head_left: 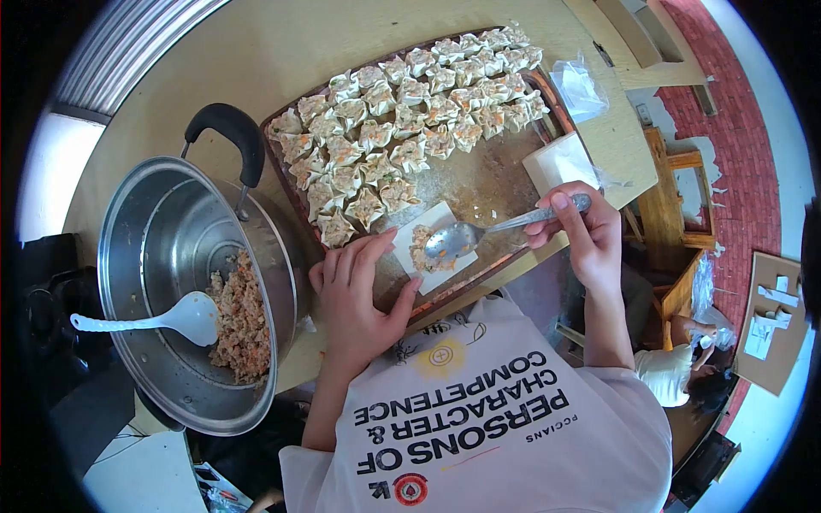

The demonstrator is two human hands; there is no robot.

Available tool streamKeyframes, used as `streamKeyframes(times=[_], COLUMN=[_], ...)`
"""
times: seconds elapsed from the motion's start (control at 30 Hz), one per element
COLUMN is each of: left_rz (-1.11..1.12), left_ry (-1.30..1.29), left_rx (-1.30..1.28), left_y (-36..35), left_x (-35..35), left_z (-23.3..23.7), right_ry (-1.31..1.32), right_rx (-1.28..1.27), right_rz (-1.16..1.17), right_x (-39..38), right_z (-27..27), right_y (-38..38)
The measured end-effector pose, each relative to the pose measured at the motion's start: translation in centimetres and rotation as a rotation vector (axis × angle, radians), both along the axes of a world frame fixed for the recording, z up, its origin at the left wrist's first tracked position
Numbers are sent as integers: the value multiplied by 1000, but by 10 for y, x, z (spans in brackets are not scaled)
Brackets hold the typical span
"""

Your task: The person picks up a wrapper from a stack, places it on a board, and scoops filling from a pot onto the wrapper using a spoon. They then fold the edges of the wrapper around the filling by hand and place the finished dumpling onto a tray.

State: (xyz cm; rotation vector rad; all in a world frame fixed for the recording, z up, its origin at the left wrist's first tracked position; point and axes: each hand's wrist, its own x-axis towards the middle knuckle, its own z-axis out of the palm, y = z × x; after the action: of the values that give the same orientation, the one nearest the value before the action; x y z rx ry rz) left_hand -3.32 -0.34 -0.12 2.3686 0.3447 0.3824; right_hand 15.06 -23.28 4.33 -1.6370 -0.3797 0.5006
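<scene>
My right hand [581,231] grips a metal spoon [455,241] by its handle. The spoon's bowl rests over a mound of minced filling [422,248] on a square white dumpling wrapper [437,219]. That wrapper lies flat near the front edge of a worn metal tray [462,184]. My left hand [363,286] is beside the wrapper's left side, thumb and fingers apart, fingertips at its edge. Rows of open-topped filled dumplings [376,134] cover the tray's back and left. A stack of white wrappers [560,162] sits at the tray's right end.
Left of the tray stands a large steel pot [162,376] with a black handle [248,145]. Inside are minced filling [239,321] and a white ladle [192,318]. A clear plastic bag [580,90] lies on the wooden table [282,51]. Another person [676,372] is at the far right.
</scene>
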Motion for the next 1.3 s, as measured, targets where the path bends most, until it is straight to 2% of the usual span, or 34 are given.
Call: streamKeyframes(times=[0.13,0.2,0.33,0.53,0.93,1.23,1.3], left_rz=[-4,0,0,0,7,6,6], left_ry=[-8,-7,-7,-22,-15,-26,-21], left_rx=[15,6,-8,6,-3,-4,-7], left_y=[1,0,0,0,0,0,0], left_x=[0,0,0,0,-1,0,0], left_z=[-1,0,0,0,-4,-4,-3], right_ry=[11,-31,35,78,96,36,-82], right_rx=[-7,155,68,21,26,47,112], right_rz=[-22,-91,-157,-81,-126,-112,-24], right_x=[6,12,21,23,18,4,7], right_z=[2,6,8,8,-3,-5,-10], right_y=[-2,-2,14,35,38,27,18])
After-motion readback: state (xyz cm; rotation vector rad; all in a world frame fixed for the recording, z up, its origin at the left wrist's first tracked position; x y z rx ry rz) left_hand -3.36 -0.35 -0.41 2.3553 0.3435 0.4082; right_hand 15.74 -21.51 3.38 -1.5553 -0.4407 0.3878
